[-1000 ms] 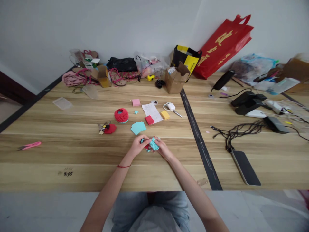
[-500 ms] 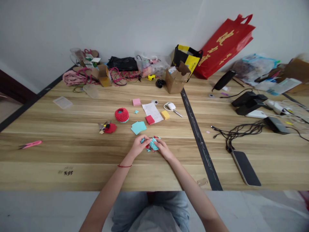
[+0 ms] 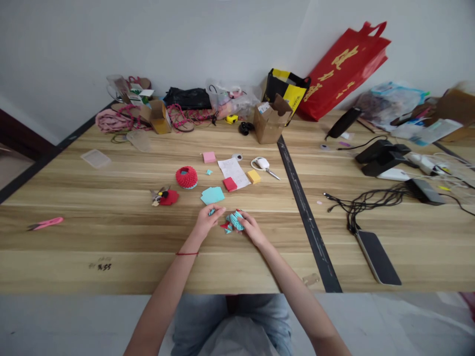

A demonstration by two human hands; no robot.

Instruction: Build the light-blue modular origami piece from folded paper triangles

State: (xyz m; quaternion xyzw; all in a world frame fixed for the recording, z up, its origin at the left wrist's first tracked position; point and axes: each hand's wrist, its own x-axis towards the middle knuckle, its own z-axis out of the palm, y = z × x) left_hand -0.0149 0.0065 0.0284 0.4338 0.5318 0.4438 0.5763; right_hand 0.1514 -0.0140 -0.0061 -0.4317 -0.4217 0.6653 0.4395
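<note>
My right hand (image 3: 251,229) is closed on a light-blue folded-paper piece (image 3: 236,220) with ridged rows and some red at its edge. Small red and blue paper bits (image 3: 227,228) lie at its left side. Left of it, my left hand (image 3: 206,219) pinches a small blue paper piece (image 3: 211,212), apart from the right hand. Beyond my hands lies a fan of light-blue paper sheets (image 3: 213,195). A round red folded-paper form (image 3: 186,177) with a blue base stands further left.
Red (image 3: 230,184), yellow (image 3: 254,176) and pink paper stacks (image 3: 209,157) lie around a written sheet (image 3: 233,170). Pink snips (image 3: 46,223) are at far left, a phone (image 3: 379,258) and cables at right. Boxes and bags line the wall.
My left hand has moved left, away from the ridged blue piece, with a small blue piece in its fingers. My right hand has stayed in place on the ridged piece.
</note>
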